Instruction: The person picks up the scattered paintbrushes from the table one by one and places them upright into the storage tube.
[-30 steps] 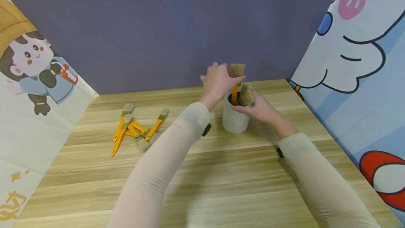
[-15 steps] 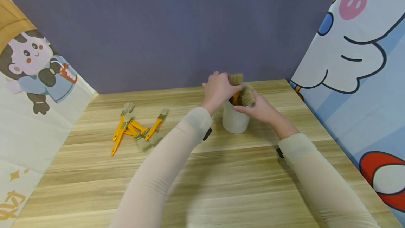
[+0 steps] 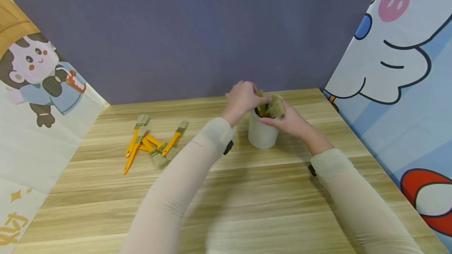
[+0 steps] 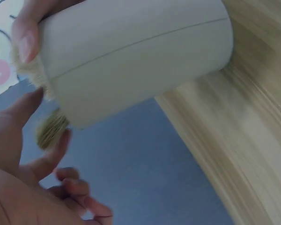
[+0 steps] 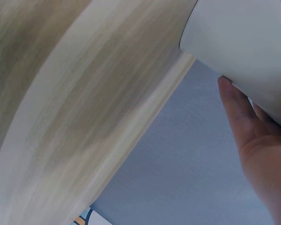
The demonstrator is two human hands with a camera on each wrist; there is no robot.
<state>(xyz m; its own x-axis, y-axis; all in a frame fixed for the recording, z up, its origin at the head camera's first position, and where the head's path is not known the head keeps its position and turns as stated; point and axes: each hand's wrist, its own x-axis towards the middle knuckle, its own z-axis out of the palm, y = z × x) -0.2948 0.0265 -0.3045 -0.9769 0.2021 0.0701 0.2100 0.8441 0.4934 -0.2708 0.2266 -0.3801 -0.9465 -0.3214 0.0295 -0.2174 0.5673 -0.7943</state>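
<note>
A white cylindrical cup (image 3: 262, 133) stands on the table, holding paintbrushes with their bristles up. My right hand (image 3: 291, 120) grips it near the rim, thumb across the near side; in the right wrist view the fingers (image 5: 236, 105) lie along its wall. My left hand (image 3: 241, 100) is over the cup's left side, thumb and index finger spread around the bristles of a paintbrush (image 4: 52, 130). The index finger touches or nearly touches these bristles, and the thumb appears apart from them. Another paintbrush (image 3: 276, 107) leans at the right of the opening. Their handles are mostly hidden inside.
Several paintbrushes (image 3: 133, 153) with orange handles lie in a loose, overlapping pile on the left of the wooden table (image 3: 268, 207). A dark grey-blue panel (image 3: 176, 38) rises behind it. Cartoon-printed panels (image 3: 399, 62) flank both sides.
The paintbrush at my left hand has dropped down into the cup, its bristles now near the rim. My left hand came down, then its fingers spread. My right hand stayed on the cup.
</note>
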